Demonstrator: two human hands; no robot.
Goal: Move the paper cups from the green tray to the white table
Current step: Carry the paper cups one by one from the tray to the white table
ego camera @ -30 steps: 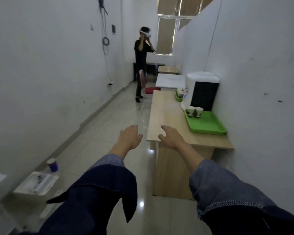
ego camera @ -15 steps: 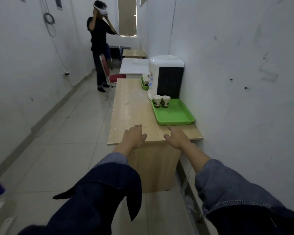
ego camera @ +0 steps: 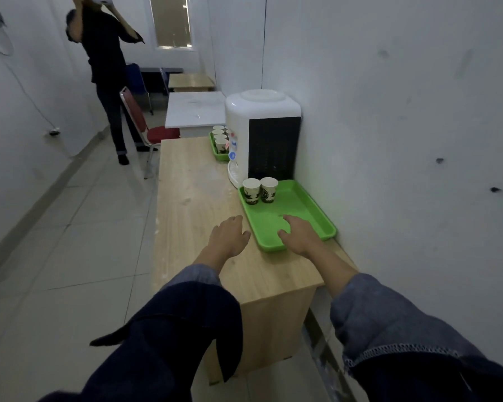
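Two paper cups (ego camera: pixel 260 190) upright in green tray (ego camera: pixel 317 211); right hand (ego camera: pixel 298 233) above tray, left hand (ego camera: pixel 227 236) beside it, fingers relaxed, holding nothing.

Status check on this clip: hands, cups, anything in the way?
Left hand and right hand open, empty. Two paper cups upright on near green tray, untouched. White table beyond water dispenser. Path to cups clear.
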